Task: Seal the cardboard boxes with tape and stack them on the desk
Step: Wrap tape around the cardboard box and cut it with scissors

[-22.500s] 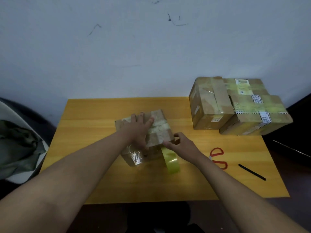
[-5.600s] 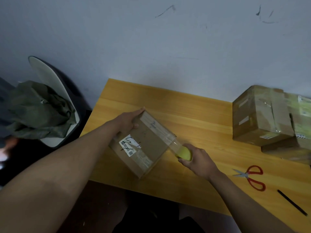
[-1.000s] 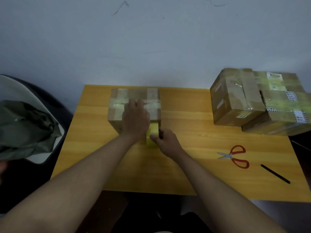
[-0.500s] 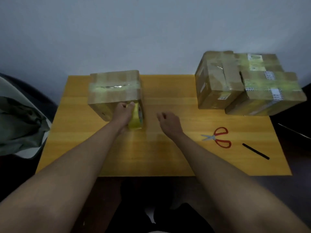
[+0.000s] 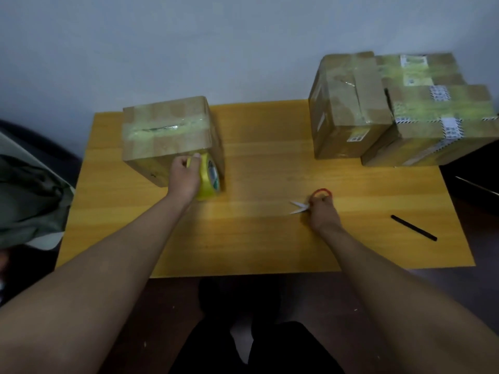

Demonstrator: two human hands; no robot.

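A taped cardboard box (image 5: 166,130) stands on the left half of the wooden desk (image 5: 259,238). My left hand (image 5: 185,175) grips a yellow tape roll (image 5: 209,175) held against the box's front face. My right hand (image 5: 321,211) grips the red-handled scissors (image 5: 303,205) on the desk, blades pointing left. At the back right, sealed boxes are grouped: a tall one (image 5: 348,103) and two taped ones (image 5: 442,122) beside it, partly over the desk's right edge.
A black pen (image 5: 413,231) lies on the desk right of the scissors. A chair with a green cloth (image 5: 29,201) stands left of the desk. The wall (image 5: 189,44) runs right behind the desk.
My right hand has moved right and closed on the scissors. My left hand keeps holding the tape roll against the box, which has not moved.
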